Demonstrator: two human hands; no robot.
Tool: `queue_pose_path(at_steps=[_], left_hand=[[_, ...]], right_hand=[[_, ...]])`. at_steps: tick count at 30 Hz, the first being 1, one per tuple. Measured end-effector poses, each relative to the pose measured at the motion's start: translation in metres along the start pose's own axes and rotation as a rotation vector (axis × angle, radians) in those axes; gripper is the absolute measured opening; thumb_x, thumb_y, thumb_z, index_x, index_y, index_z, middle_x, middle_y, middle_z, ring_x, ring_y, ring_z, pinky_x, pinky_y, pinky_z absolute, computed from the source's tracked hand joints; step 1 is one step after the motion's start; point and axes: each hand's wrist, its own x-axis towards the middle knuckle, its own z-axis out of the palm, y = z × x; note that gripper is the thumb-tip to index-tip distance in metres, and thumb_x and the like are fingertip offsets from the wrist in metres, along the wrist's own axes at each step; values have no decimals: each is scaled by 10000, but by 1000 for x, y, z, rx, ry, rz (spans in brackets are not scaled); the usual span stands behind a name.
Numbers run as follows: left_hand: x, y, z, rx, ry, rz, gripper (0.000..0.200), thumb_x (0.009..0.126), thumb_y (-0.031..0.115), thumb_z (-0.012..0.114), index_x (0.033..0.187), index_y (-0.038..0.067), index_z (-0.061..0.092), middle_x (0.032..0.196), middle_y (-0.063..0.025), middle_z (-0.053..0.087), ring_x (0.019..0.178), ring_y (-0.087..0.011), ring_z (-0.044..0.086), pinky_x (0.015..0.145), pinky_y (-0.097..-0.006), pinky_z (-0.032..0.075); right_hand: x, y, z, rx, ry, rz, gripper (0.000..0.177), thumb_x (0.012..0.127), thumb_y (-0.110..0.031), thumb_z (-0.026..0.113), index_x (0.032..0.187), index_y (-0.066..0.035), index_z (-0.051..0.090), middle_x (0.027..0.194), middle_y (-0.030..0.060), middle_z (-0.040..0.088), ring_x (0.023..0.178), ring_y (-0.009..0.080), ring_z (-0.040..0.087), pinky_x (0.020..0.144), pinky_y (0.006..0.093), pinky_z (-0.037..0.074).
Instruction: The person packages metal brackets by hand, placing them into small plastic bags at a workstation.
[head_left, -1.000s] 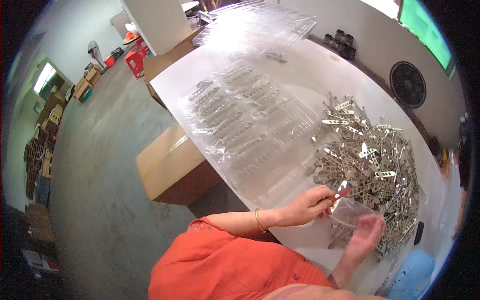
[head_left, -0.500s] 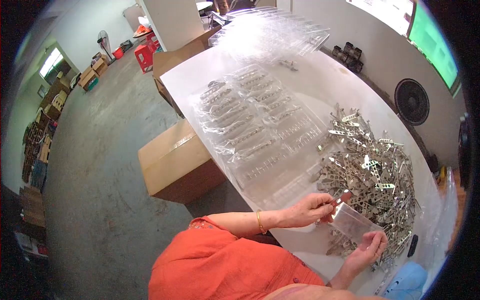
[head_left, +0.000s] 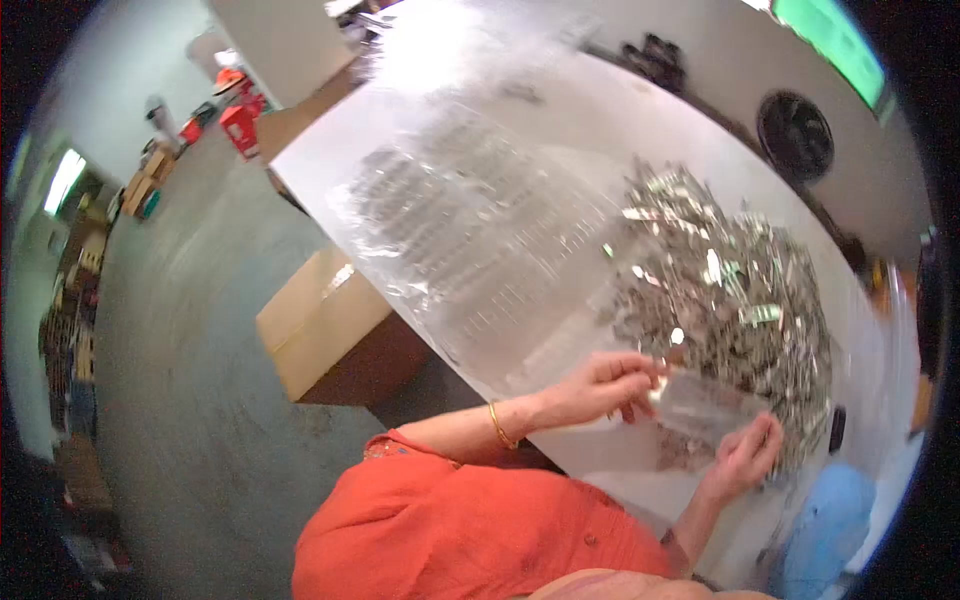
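Observation:
A clear plastic bag (head_left: 708, 408) is stretched between my two hands, above the near edge of a heap of shiny metal strips (head_left: 735, 300). My left hand (head_left: 612, 388) is closed on the bag's left end; whether a metal strip is also in its fingers is too blurred to tell. At the bag's right end my right hand (head_left: 745, 455) is closed on its edge. Farther up the white table (head_left: 560, 350), a clear tray (head_left: 500, 315) has rows of slots, many covered by bagged metal strips (head_left: 420, 215).
Clear trays (head_left: 440, 50) are stacked at the table's far end. A cardboard box (head_left: 325, 325) stands beside the table's left edge. Near my right hand are a black object (head_left: 837, 428) and a blue item (head_left: 830, 520). A round black fan (head_left: 795, 135) is by the wall.
The view has shifted and blurred. My left hand has moved slightly left, and the metal strip seen at its fingertips before is no longer distinct. Both hands still hold the bag.

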Motion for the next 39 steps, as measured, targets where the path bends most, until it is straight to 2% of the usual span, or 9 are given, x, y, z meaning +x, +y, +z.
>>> queue_pose_path(at_steps=[3, 5, 9, 13, 24, 27, 29, 32, 39], left_hand=[[-3, 15, 5, 95, 60, -88, 277, 1037, 165, 509, 1249, 2, 578, 1238, -92, 622, 932, -162, 705, 675, -248, 547], [-3, 10, 5, 45, 66, -67, 352, 1038, 166, 497, 1354, 15, 538, 1089, -17, 628, 934, -128, 703, 652, -231, 538], [2, 2, 0, -11, 129, -22, 195, 1022, 86, 474, 1124, -38, 584, 1433, -187, 513, 1010, -258, 711, 665, -264, 585], [8, 4, 4, -41, 160, 17, 206, 1031, 100, 477, 1126, -46, 585, 1437, -212, 501, 1026, -282, 706, 701, -305, 608], [3, -1, 9, -19, 146, -3, 216, 1036, 137, 496, 1133, -28, 597, 1430, -226, 501, 1055, -287, 694, 776, -333, 614], [-2, 8, 6, 13, 162, -40, 206, 1032, 153, 508, 1095, -18, 603, 1253, -213, 635, 1012, -252, 711, 694, -280, 582], [-9, 17, 3, 155, 97, -215, 205, 1027, 183, 519, 1063, 4, 611, 963, -140, 714, 846, -170, 715, 584, -216, 485], [-13, 17, 4, 127, 11, -273, 216, 1019, 215, 533, 1058, 21, 621, 760, -59, 669, 661, -99, 631, 523, -194, 377], [-16, 33, 7, 131, -17, -449, 252, 1034, 259, 524, 1080, 30, 618, 725, -3, 586, 608, -57, 495, 555, -215, 403]], right_hand=[[0, -13, 5, -1, 18, 19, 170, 1038, -248, 541, 1013, -82, 568, 648, -66, 410, 503, 20, 338, 410, 208, 236], [5, -8, -4, 71, -25, 41, 169, 1035, -251, 546, 1034, -84, 574, 668, -63, 425, 522, 27, 361, 430, 209, 273], [0, -15, 1, 358, -127, 143, 200, 1018, -232, 575, 1141, -74, 571, 791, -21, 525, 635, 66, 472, 561, 227, 405], [-15, 2, 3, 392, -302, 239, 262, 995, -213, 616, 1200, -60, 556, 918, 17, 589, 739, 98, 536, 668, 250, 448], [-6, 1, 12, 457, -336, 330, 119, 1002, -160, 603, 944, -57, 615, 841, 11, 595, 730, 109, 527, 686, 270, 433], [3, -1, 6, 512, -286, 387, 113, 998, -167, 608, 938, -72, 620, 830, 15, 588, 708, 121, 519, 681, 281, 432], [8, 0, 1, 544, -308, 402, 111, 995, -171, 613, 936, -78, 629, 828, 13, 585, 707, 119, 517, 675, 286, 434], [13, -1, -3, 550, -359, 386, 104, 993, -170, 618, 943, -80, 637, 824, 13, 586, 703, 119, 518, 667, 289, 436], [17, -4, -2, 552, -429, 377, 114, 994, -185, 623, 962, -76, 641, 821, 16, 588, 696, 116, 521, 655, 290, 441]])
